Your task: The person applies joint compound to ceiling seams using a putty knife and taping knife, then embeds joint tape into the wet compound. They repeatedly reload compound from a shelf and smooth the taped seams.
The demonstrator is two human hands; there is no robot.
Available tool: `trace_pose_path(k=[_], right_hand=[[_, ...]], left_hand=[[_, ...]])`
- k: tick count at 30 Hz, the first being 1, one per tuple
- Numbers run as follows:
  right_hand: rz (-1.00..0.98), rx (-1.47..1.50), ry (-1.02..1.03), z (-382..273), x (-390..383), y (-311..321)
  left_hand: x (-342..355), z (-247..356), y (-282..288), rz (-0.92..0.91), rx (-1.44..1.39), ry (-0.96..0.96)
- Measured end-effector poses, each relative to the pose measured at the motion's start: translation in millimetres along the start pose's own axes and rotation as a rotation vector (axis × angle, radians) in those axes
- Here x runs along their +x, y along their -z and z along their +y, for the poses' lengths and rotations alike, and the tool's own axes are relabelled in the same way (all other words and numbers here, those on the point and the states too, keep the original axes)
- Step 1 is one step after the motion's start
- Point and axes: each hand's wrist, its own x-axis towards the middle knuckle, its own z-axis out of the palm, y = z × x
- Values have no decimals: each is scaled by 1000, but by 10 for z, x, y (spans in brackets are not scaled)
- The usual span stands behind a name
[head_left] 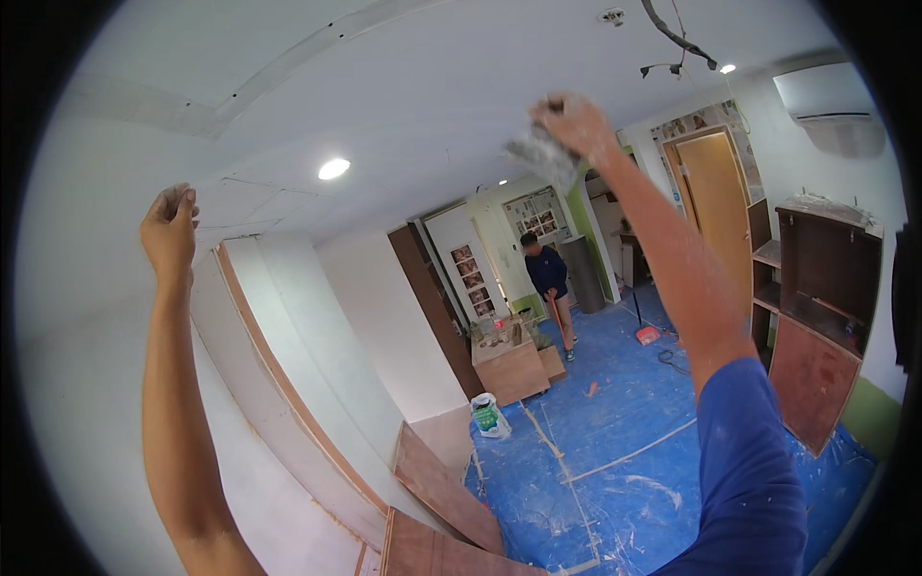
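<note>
Both my arms are raised toward the white ceiling (413, 96). My left hand (171, 235) is up at the left, beside the pale wall, with its fingers closed in a pinch. Whatever lies between those fingertips is too small to make out. Higher up, right of the middle, my right hand (579, 127) is wrapped round a putty knife (545, 156), its flat grey blade smeared by motion. White dust marks this hand and forearm. Thin dark lines run across the ceiling near my left hand.
A person (545, 274) in dark clothes stands beyond a wooden box-like cabinet (509, 370), holding a red-handled stick. Blue sheeting (615, 442) covers the floor. Wooden panels (447, 490) lean low at left. An open brown cabinet (826, 278) stands right; wires (677, 38) hang overhead.
</note>
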Motion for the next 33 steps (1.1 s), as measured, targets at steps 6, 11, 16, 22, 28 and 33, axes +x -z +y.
trace_pose_path(k=[6,11,16,22,28,33], right_hand=[[277,-259,224,-705,880,415],[416,-334,235,-1036,1114,878],[549,-393,348,-997,1350,809],[477,-340,324,-993,1369,763],[543,-708,632,-687,1935,752],[507,-321,408,-876,1497,662]], left_hand=[[716,-588,-320,218,-21,-62],[851,-428,-874,427,25,-48],[911,-213,-858,429,83,72],[954,-44,-880,358,-165,255],[1083,82,-897,321,-596,448],[1110,-2,-996,308,-619,516]])
